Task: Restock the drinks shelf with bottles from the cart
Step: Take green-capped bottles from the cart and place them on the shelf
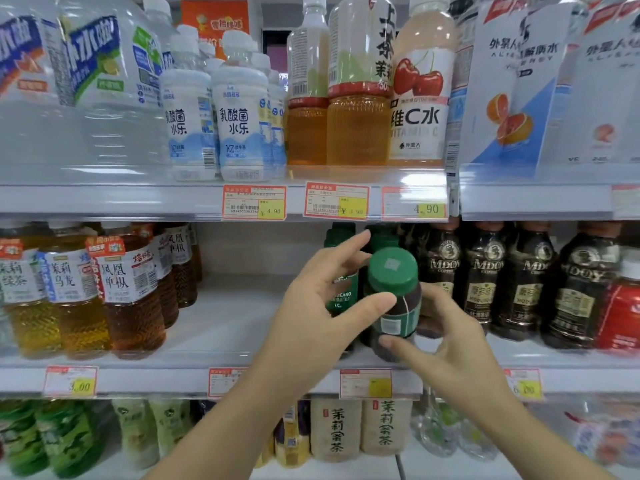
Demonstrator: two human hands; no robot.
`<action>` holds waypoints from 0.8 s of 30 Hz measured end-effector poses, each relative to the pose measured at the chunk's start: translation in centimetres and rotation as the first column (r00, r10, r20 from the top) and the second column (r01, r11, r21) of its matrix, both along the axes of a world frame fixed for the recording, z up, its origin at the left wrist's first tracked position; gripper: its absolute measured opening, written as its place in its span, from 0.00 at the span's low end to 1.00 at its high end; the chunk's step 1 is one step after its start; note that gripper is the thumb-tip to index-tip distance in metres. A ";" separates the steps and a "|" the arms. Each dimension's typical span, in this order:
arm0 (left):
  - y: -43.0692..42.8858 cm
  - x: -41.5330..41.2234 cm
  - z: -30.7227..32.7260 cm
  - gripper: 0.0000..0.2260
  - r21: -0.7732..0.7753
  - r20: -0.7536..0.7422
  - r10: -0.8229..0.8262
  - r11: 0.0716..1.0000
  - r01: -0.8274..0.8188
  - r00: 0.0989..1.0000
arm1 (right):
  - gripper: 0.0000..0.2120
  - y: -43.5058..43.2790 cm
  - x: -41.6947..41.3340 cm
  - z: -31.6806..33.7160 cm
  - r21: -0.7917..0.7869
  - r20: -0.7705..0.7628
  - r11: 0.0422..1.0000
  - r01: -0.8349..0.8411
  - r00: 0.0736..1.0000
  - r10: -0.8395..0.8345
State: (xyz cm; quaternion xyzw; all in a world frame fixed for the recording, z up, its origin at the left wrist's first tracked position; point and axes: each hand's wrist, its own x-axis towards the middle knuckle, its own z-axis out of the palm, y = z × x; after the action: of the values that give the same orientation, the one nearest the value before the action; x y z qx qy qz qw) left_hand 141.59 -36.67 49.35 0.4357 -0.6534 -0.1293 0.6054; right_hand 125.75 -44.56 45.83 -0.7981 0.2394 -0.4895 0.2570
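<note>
A dark coffee bottle with a green cap (394,299) is tilted toward me at the front of the middle shelf (221,327). My right hand (450,344) grips its lower body, thumb across the front. My left hand (322,306) holds it near the cap with the thumb, its fingers spread and reaching toward the green-capped bottles (341,271) standing behind. The cart is out of view.
Dark MDOY coffee bottles (519,282) stand right of the held bottle, tea bottles (114,292) at the left. A bare stretch of shelf lies between them. The upper shelf (173,199) carries water and juice bottles; the lower one holds tea bottles (360,427).
</note>
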 end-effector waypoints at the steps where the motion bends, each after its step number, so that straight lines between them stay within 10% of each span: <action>1: -0.3 0.3 -0.4 0.22 -0.011 0.061 0.081 0.997 -0.081 0.995 | 0.25 -0.6 -0.4 -0.2 0.024 0.029 0.999 0.037 0.999 -0.037; 6: -2.4 2.7 -4.4 0.19 0.065 0.147 0.322 0.941 -0.333 0.935 | 0.24 -3.6 -1.2 -1.7 0.131 0.088 0.974 0.183 0.977 -0.195; 24: -4.9 3.1 -7.3 0.35 0.079 0.297 0.293 0.941 -0.330 0.909 | 0.29 -7.5 2.5 -4.1 0.061 -0.048 0.943 0.328 0.944 -0.326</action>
State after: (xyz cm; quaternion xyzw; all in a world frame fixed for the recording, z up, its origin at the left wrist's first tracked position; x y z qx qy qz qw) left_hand 144.66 -41.58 42.03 0.5861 -0.6451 -0.0092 0.4902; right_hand 128.27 -52.04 41.76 -0.7470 0.3898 -0.5021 0.1949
